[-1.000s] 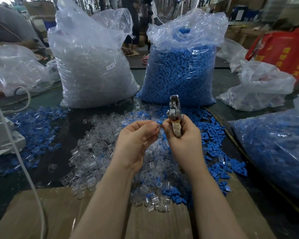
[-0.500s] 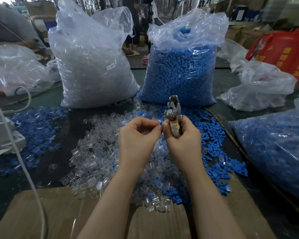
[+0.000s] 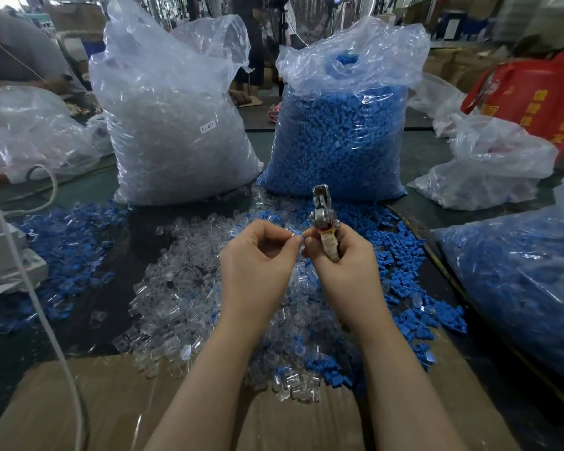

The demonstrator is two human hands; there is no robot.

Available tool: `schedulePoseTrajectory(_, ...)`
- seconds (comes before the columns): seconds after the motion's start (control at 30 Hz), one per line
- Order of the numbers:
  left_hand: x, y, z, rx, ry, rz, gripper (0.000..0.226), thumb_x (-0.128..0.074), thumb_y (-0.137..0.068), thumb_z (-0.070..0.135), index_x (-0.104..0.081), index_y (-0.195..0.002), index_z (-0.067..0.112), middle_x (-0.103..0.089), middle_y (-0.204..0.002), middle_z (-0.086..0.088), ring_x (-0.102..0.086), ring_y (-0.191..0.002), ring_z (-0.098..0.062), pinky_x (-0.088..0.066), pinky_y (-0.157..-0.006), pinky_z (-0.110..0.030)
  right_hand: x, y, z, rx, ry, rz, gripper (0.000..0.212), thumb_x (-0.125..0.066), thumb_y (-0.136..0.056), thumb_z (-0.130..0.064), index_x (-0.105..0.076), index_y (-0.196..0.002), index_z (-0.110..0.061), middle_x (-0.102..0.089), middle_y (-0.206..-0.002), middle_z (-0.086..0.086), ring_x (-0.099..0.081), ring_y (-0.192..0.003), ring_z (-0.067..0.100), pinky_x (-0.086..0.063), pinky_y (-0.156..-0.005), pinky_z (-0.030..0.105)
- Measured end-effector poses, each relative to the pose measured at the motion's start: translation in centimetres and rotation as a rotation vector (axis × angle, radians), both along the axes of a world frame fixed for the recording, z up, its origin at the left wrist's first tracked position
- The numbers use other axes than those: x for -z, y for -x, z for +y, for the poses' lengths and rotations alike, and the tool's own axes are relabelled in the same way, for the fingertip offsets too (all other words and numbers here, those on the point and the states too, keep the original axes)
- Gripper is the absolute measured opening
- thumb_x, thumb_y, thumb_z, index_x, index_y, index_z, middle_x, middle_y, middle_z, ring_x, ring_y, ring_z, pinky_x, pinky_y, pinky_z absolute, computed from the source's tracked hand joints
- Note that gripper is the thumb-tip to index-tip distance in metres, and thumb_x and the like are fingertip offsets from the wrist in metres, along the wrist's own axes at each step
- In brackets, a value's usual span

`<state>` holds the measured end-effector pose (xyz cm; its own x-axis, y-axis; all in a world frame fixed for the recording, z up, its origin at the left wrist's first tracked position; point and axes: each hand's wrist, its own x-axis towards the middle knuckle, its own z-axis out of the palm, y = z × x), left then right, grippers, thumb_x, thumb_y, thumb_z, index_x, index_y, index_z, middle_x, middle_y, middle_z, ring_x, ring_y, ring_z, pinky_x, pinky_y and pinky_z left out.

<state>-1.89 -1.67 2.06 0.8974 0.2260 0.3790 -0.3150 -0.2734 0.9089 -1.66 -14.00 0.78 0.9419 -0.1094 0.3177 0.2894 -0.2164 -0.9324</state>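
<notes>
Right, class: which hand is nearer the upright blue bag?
Right. The right hand, gripping the tool, is straight in front of the blue bag; the left hand, pinching a part, sits further left, nearer the clear bag.

Blue pieces (image 3: 401,252), clear pieces (image 3: 176,288), red bag (image 3: 534,92)
</notes>
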Motion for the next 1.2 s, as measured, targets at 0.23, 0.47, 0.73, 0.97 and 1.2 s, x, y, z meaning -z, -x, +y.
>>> schedulePoseTrajectory(0.23, -0.3, -0.3, 0.5, 0.093, 0.229, 0.077, 0.007, -0.071, -0.086, 0.002, -0.067, -0.084, 0.007, -0.073, -0.073, -0.002, -0.072, -0.069, -0.012, -0.055, -0.066, -0.017, 0.2, -0.2, -1.3, -0.109, 0.092, 0.084, 0.003, -0.066, -0.086, -0.027, -0.066, -0.089, -0.025, -0.069, -0.082, -0.003, -0.065, -0.082, 0.021, -0.056, -0.075, 0.043)
schedulePoseTrajectory(0.47, -0.5, -0.3, 0.9, 0.147, 0.271, 0.024, 0.006, -0.066, -0.088, -0.001, -0.065, -0.086, 0.004, -0.07, -0.07, 0.004, -0.069, -0.068, -0.007, -0.052, -0.065, -0.014, 0.4, -0.3, -1.4, -0.178, 0.239, 0.13, 0.02, -0.06, -0.077, -0.038, -0.064, -0.094, -0.027, -0.067, -0.085, -0.006, -0.064, -0.083, 0.017, -0.054, -0.081, 0.05)
schedulePoseTrajectory(0.73, -0.9, -0.1, 1.3, 0.217, 0.266, -0.005, 0.003, -0.063, -0.089, -0.006, -0.062, -0.09, -0.003, -0.067, -0.074, -0.001, -0.066, -0.067, -0.003, -0.052, -0.066, -0.014, 0.2, 0.0, -1.3, -0.186, 0.285, 0.126, 0.021, -0.057, -0.077, -0.036, -0.063, -0.094, -0.025, -0.065, -0.082, -0.007, -0.06, -0.078, 0.015, -0.053, -0.076, 0.046)
schedulePoseTrajectory(0.97, -1.1, 0.0, 1.5, 0.25, 0.251, 0.0, 0.007, -0.063, -0.089, -0.006, -0.062, -0.087, 0.002, -0.067, -0.073, 0.003, -0.066, -0.069, -0.004, -0.053, -0.066, -0.015, 0.4, 0.0, -1.5, -0.176, 0.335, 0.094, 0.012, -0.056, -0.079, -0.022, -0.064, -0.087, -0.025, -0.064, -0.077, -0.005, -0.058, -0.071, 0.021, -0.052, -0.067, 0.047)
schedulePoseTrajectory(1.2, -1.1, 0.0, 1.6, 0.246, 0.249, 0.003, 0.009, -0.063, -0.089, -0.005, -0.062, -0.087, 0.003, -0.066, -0.072, 0.006, -0.064, -0.068, -0.002, -0.052, -0.066, -0.014, 1.0, -0.2, -1.3, -0.149, 0.322, 0.09, 0.017, -0.049, -0.073, -0.024, -0.063, -0.083, -0.027, -0.06, -0.066, -0.021, -0.047, -0.054, 0.006, -0.04, -0.055, 0.031)
